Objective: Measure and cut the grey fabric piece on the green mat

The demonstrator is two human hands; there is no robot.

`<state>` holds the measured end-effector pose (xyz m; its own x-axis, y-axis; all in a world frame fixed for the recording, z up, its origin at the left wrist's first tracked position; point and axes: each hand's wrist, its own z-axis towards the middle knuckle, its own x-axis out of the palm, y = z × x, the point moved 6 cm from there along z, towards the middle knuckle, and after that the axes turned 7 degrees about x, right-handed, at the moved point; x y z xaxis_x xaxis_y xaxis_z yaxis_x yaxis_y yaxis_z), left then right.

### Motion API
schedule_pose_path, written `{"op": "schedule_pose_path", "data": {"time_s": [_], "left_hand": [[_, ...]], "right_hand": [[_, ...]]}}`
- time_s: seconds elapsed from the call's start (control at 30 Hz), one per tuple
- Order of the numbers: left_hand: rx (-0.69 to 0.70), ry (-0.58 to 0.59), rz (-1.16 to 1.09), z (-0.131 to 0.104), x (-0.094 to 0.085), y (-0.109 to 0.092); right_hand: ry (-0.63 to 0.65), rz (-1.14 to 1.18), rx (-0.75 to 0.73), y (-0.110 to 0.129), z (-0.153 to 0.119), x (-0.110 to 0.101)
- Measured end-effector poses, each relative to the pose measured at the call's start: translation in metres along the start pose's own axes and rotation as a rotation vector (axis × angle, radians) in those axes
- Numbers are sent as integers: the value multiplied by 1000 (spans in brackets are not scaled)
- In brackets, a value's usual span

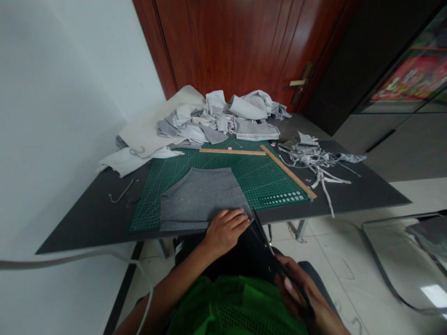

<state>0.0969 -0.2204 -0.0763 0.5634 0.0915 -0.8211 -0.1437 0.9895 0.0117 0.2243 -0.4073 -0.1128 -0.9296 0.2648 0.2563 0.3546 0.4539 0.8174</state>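
A grey fabric piece (202,195) lies flat on the green cutting mat (153,172), its near edge close to the table's front. My left hand (226,229) rests on the fabric's near right corner, fingers stretched out and pressing on it. Black scissors (267,244) are in my right hand (296,284), which is wrapped round their handles just off the table edge. Their blades point up toward the fabric's right corner, beside my left fingertips. Whether the blade tips touch the cloth is hard to tell.
Two wooden rulers (232,152) (288,171) lie along the mat's far and right sides. Piled grey and white fabric (216,116) fills the table's back. Tangled fabric strips (307,151) lie at right. A white cable (87,255) crosses at lower left.
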Motion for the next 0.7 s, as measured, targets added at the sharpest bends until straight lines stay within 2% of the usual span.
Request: {"op": "schedule_pose_path", "data": {"time_s": [0.17, 0.33, 0.53, 0.7], "left_hand": [[41, -2, 11, -3, 3, -2], [39, -24, 17, -2, -2, -3], [41, 23, 7, -4, 3, -2], [61, -54, 10, -2, -2, -3]], "right_hand": [[-90, -8, 9, 4, 5, -1], [-50, -11, -3, 11, 7, 1], [-35, -23, -7, 6, 9, -2], [-60, -43, -11, -2, 8, -4]]}}
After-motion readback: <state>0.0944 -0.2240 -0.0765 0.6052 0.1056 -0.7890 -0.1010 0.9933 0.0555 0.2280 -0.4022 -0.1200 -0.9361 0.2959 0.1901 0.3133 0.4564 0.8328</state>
